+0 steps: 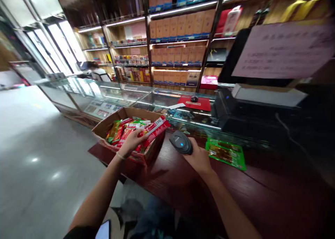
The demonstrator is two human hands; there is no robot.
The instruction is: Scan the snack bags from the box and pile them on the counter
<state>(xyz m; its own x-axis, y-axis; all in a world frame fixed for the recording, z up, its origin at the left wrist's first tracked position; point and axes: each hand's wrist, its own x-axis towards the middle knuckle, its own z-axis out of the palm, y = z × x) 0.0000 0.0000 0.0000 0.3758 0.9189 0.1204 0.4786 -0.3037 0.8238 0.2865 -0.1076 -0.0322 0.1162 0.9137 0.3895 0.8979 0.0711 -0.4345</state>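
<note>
My left hand grips a red snack packet by its near end, and a barcode on it faces up. It is held over the right side of an open cardboard box filled with red and green snack packets. Closed around the handle of a dark barcode scanner is my right hand. The scanner's head, with a small blue light, points toward the packet, a short gap apart. A green-edged snack packet lies flat on the counter, right of my right hand.
The brown wooden counter meets a glass display case behind. A red sheet with a dark mouse-like object rests on the glass. At right stand a monitor bearing a paper notice and dark equipment. Someone sits far back left.
</note>
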